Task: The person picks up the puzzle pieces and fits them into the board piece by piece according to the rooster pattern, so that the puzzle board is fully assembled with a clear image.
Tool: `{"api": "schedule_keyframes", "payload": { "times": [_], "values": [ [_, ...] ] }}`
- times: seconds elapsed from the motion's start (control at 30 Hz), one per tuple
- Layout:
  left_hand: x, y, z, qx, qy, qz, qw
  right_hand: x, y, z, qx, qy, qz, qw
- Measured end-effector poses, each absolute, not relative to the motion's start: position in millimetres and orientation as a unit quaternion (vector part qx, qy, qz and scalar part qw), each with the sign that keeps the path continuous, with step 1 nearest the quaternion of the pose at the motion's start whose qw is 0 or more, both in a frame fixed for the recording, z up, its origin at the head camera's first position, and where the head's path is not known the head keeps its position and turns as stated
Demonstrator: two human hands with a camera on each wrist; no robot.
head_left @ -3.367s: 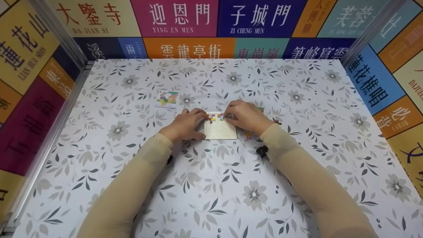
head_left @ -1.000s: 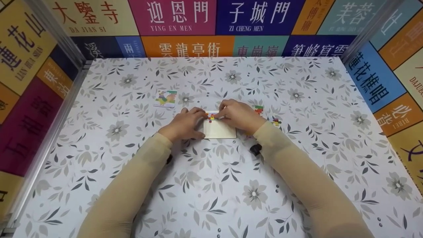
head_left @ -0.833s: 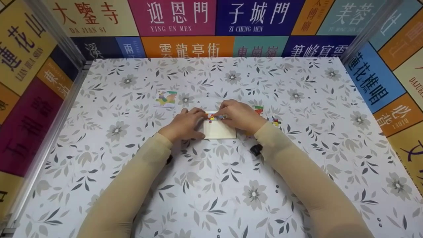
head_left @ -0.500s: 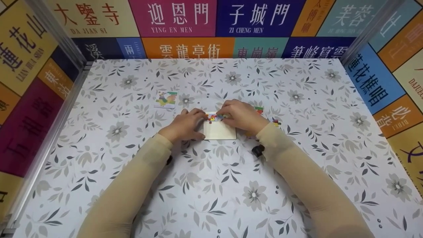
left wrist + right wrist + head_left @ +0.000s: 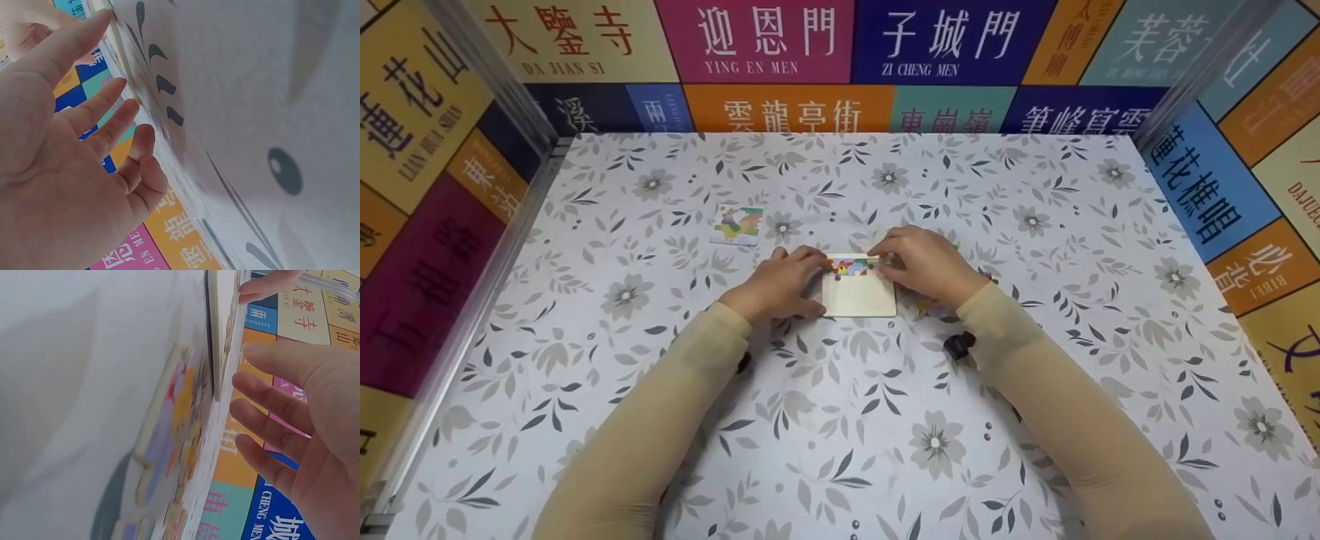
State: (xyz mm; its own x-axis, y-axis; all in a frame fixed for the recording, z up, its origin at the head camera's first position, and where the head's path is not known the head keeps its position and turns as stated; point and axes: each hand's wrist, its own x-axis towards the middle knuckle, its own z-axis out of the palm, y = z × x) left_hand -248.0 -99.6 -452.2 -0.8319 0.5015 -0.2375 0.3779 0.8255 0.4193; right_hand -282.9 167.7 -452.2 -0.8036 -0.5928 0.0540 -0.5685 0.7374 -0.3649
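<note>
A cream puzzle board [image 5: 859, 296] lies flat on the table, with joined colourful jigsaw pieces [image 5: 851, 268] along its far edge. My left hand [image 5: 781, 283] rests at the board's left side, thumb by the near corner and fingertips over the far-left end of the row. In the left wrist view its fingers [image 5: 98, 107] are spread, thumb at the board's edge. My right hand [image 5: 926, 262] hovers at the far-right corner, fingertips close to the row's right end. The right wrist view shows its fingers [image 5: 273, 413] apart and relaxed, nothing between them.
Loose jigsaw pieces [image 5: 166, 416] lie on the table right of the board, partly hidden under my right hand and forearm. A small square picture card [image 5: 737, 226] lies back left. The table has a floral cover [image 5: 840, 420]; printed panels [image 5: 780, 41] stand behind and at both sides.
A jigsaw piece in my right fingers has moved left against the piece at the far-left corner. My right hand has since let go and drawn back rightward. The left hand has stayed put.
</note>
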Motion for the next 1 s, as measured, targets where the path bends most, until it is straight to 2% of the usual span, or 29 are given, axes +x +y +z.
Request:
{"api": "schedule_keyframes", "payload": {
  "times": [1.0],
  "values": [
    [-248.1, -99.3, -453.0, 0.230, 0.940, 0.180, 0.173, -279.0, 222.5, -451.2, -0.248, 0.950, -0.189, 0.033]
  ]
}}
